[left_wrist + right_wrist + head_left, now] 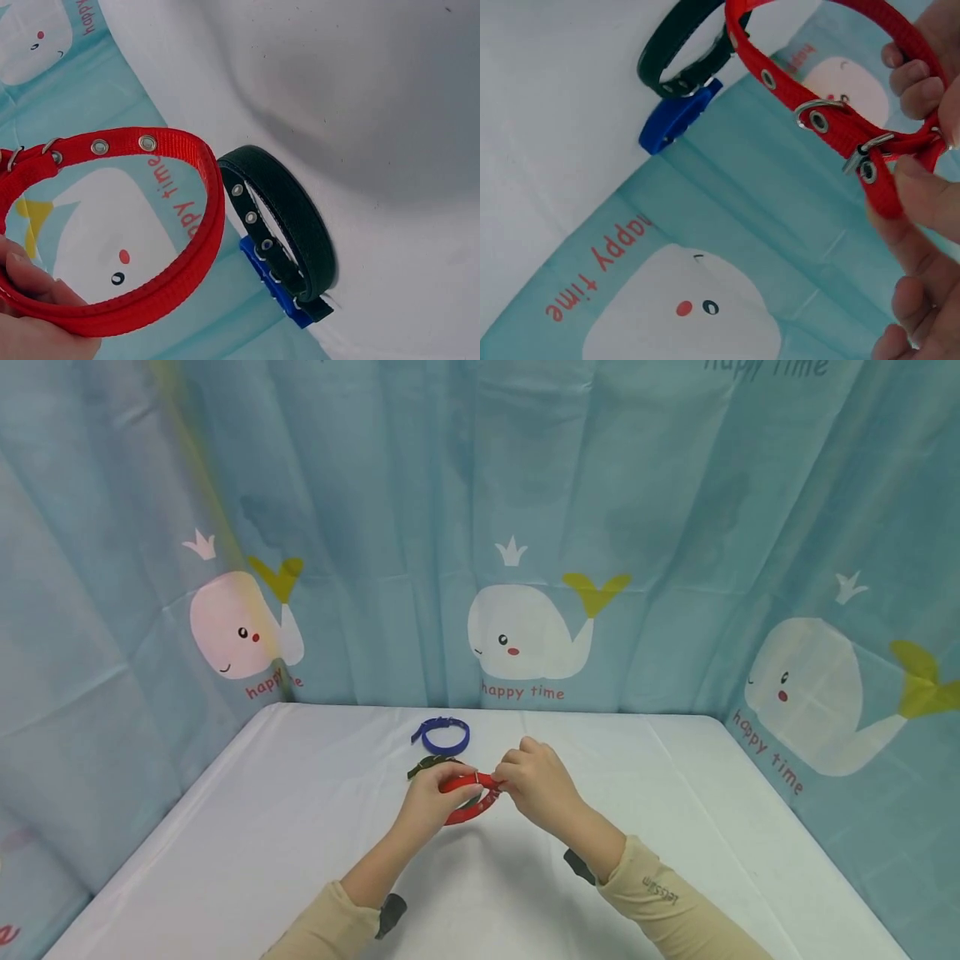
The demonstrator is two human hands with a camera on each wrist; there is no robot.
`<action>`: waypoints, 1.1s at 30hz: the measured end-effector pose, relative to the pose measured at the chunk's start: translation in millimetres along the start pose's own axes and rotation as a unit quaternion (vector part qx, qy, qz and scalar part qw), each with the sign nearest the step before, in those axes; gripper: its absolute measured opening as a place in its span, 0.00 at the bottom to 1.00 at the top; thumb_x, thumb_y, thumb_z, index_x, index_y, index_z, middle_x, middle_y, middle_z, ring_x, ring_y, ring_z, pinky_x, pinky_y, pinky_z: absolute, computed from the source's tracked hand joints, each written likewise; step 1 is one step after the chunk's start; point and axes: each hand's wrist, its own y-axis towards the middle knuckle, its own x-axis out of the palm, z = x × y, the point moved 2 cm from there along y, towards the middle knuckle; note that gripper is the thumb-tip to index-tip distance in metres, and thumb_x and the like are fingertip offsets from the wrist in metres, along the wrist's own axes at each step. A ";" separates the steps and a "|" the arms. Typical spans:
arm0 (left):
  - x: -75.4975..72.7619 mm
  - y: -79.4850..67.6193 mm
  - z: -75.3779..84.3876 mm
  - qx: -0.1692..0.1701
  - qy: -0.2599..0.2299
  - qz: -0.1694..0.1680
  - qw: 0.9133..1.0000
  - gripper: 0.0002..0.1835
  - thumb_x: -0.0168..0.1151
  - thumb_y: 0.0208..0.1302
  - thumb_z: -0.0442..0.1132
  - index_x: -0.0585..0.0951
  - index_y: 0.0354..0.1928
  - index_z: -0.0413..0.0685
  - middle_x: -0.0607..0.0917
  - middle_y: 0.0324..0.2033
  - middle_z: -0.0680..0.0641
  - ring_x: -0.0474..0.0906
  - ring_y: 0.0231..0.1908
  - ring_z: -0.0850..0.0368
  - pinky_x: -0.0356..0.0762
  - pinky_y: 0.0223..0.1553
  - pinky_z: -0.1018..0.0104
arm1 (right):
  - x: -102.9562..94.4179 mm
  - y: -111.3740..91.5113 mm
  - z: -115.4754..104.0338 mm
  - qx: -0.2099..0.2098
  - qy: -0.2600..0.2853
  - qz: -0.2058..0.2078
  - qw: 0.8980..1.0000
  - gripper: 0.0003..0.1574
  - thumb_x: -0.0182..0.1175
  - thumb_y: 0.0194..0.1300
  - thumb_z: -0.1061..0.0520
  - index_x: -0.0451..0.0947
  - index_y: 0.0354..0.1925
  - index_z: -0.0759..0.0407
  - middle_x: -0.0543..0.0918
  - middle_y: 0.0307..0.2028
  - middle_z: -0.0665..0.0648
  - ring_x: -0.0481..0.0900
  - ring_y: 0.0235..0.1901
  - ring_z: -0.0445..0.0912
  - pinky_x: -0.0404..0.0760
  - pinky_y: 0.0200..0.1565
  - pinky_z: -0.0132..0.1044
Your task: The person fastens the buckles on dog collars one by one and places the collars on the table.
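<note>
A red collar (206,247), a looped strap with metal eyelets, is held up over the table. My left hand (431,795) grips one side of its loop, fingers and thumb around the band. At the buckle end, my right hand (542,783) pinches the strap's tip between thumb and finger. The right wrist view shows the tip lying past the metal buckle (867,152), with a D-ring (819,106) farther along the band. Behind the red collar, a dark green collar (304,214) stands on the table, partly hidden by the left hand in the head view.
A blue collar (447,751) lies beyond the green one toward the back of the white table (645,793). Light blue curtains (420,527) printed with whales hang along the table's back and sides.
</note>
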 end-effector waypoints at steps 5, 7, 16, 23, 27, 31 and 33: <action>-3.0 -0.5 -0.1 0.004 0.004 0.006 1.000 0.13 0.70 0.59 0.38 0.84 0.46 0.43 0.84 0.41 0.46 0.78 0.43 0.49 0.81 0.42 0.55 | 3.0 -0.5 2.6 0.017 0.068 -0.001 0.998 0.11 0.76 0.48 0.63 0.88 0.33 0.55 0.85 0.30 0.49 0.71 0.30 0.43 0.70 0.29 0.30; -4.4 -0.5 -1.2 0.002 0.000 0.004 1.000 0.13 0.70 0.60 0.39 0.84 0.46 0.44 0.84 0.40 0.47 0.78 0.43 0.49 0.81 0.42 0.55 | 4.9 -2.2 5.2 0.048 0.132 -0.006 0.990 0.13 0.74 0.50 0.64 0.87 0.37 0.57 0.86 0.33 0.50 0.73 0.32 0.43 0.75 0.33 0.32; -9.8 -0.3 -5.0 -0.026 -0.073 -0.010 0.997 0.17 0.68 0.61 0.41 0.82 0.50 0.43 0.84 0.41 0.47 0.78 0.45 0.49 0.78 0.46 0.47 | 7.6 -6.3 10.4 0.136 0.324 0.039 0.935 0.08 0.67 0.58 0.67 0.86 0.38 0.60 0.87 0.35 0.53 0.78 0.36 0.45 0.78 0.38 0.44; -7.9 -3.1 -3.6 -0.040 -0.097 -0.013 0.994 0.19 0.68 0.62 0.41 0.80 0.52 0.40 0.84 0.43 0.45 0.78 0.46 0.49 0.78 0.48 0.50 | 12.0 -6.7 5.9 0.141 0.352 0.023 0.925 0.10 0.64 0.61 0.67 0.85 0.43 0.63 0.86 0.42 0.57 0.78 0.43 0.52 0.80 0.42 0.39; -10.2 -4.3 -3.4 -0.056 -0.114 -0.005 0.992 0.18 0.66 0.63 0.40 0.79 0.52 0.39 0.84 0.44 0.45 0.77 0.47 0.49 0.77 0.49 0.51 | 18.1 -10.8 9.6 0.192 0.370 -0.014 0.909 0.15 0.63 0.64 0.63 0.81 0.50 0.64 0.84 0.45 0.59 0.79 0.42 0.53 0.78 0.40 0.40; -14.4 -2.7 -4.4 -0.066 -0.135 0.001 0.989 0.16 0.63 0.66 0.39 0.79 0.52 0.39 0.83 0.38 0.47 0.76 0.42 0.52 0.77 0.44 0.60 | 30.3 -19.7 15.7 0.283 0.416 -0.094 0.859 0.23 0.63 0.65 0.57 0.76 0.56 0.65 0.83 0.47 0.60 0.79 0.43 0.51 0.79 0.42 0.44; -16.6 -2.1 -5.7 -0.071 -0.155 0.004 0.985 0.16 0.62 0.67 0.38 0.77 0.52 0.38 0.81 0.35 0.48 0.74 0.38 0.54 0.77 0.41 0.64 | 37.7 -25.4 16.5 0.329 0.438 -0.140 0.825 0.26 0.64 0.64 0.56 0.75 0.58 0.65 0.83 0.46 0.59 0.80 0.43 0.49 0.80 0.43 0.45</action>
